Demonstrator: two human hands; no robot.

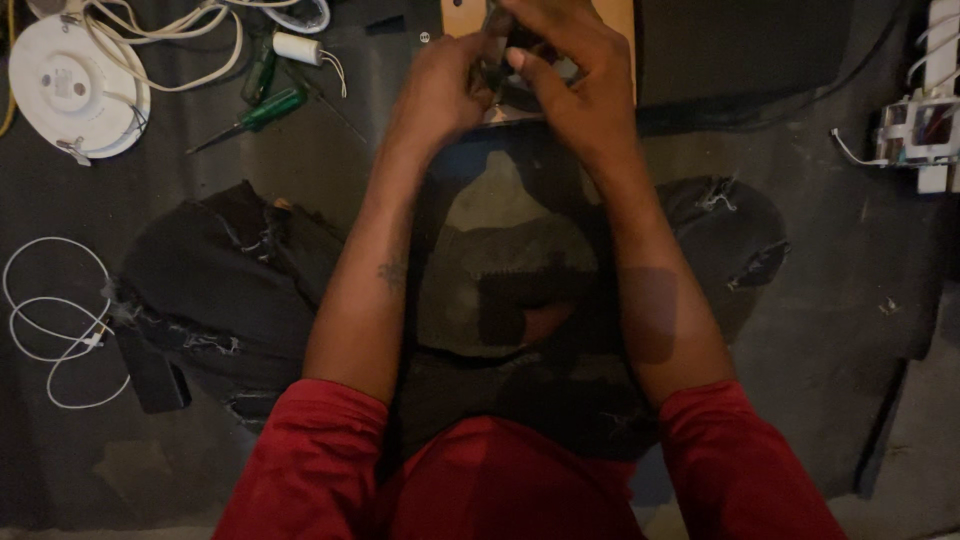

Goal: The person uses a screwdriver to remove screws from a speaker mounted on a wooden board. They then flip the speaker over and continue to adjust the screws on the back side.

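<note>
Both my hands meet at the top middle of the head view, over a light wooden board [612, 16]. My left hand [440, 85] and my right hand [565, 70] close together around a small dark part [496, 52] held between the fingers. What the part is stays unclear in the dim light. My forearms run down to red sleeves, and I sit with dark torn trousers [230, 270] on a dark floor.
A round white fixture [70, 85] with white cables lies at the top left. A green-handled screwdriver [262, 112] lies next to it. A looped white cable [55, 320] sits at the left edge. A white electrical unit [925, 130] is at the right edge.
</note>
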